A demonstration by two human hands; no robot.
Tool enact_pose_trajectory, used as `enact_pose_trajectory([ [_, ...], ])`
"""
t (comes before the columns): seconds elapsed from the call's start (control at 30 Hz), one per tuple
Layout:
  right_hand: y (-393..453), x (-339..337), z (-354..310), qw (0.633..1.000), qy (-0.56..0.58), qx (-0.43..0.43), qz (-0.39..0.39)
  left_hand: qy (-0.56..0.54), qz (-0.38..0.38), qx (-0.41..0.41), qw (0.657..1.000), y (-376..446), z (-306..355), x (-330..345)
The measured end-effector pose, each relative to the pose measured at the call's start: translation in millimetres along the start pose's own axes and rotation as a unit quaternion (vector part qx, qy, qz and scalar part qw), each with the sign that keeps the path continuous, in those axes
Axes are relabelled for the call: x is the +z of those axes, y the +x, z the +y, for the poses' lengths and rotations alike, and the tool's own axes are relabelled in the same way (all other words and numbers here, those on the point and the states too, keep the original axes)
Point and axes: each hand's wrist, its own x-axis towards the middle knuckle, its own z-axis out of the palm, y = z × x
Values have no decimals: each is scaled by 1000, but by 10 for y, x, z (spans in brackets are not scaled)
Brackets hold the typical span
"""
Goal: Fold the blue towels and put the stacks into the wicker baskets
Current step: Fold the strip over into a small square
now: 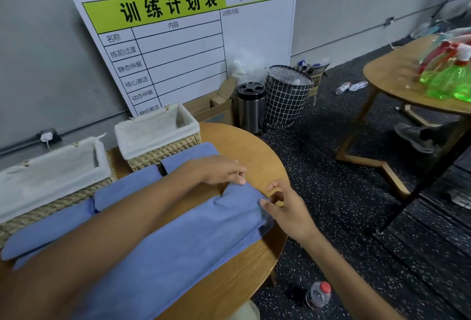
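Left hand (224,170) pinching far corner of big blue towel (178,238); right hand (285,207) pinching near corner. Towel spread on round table (244,146), not yet folded. Three folded towels (127,187) lying beside two wicker baskets (158,149). Baskets empty, so most work left.

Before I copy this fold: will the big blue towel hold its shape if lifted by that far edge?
Probably not. The big blue towel already puckers where the left hand and right hand pinch it, so it likely droops. It looks soft and light, and should drag rather than slide freely on the wooden table.
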Motion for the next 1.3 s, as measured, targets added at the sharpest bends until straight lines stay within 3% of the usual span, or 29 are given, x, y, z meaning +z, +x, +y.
enact_pose_trajectory([
  [0.1, -55, 28, 49, 996, -89, 0, -1, 131, 16, 8, 991, 86, 135, -11],
  [0.2, -59, 33, 35, 992, -125, -11, -5, 174, 59, 4, 983, 149, 248, 150],
  [0.43, -183, 72, 127, 972, -231, -37, -7, 114, 300, -70, 945, 249, 236, 780],
  [0.6, -260, 26, 273, 968, -245, -48, 40, 34, 448, -141, 882, 29, 476, 785],
  [0.77, -292, 56, 314, 963, -258, -42, 64, -17, 370, -159, 915, -355, 611, 1259],
  [0.9, -305, 77, 275, 957, -281, -29, 68, 16, 334, -185, 924, -339, 655, 1274],
  [1.3, -361, 120, 182, 948, -308, -4, 81, 19, 303, -219, 927, -445, 681, 1314],
])
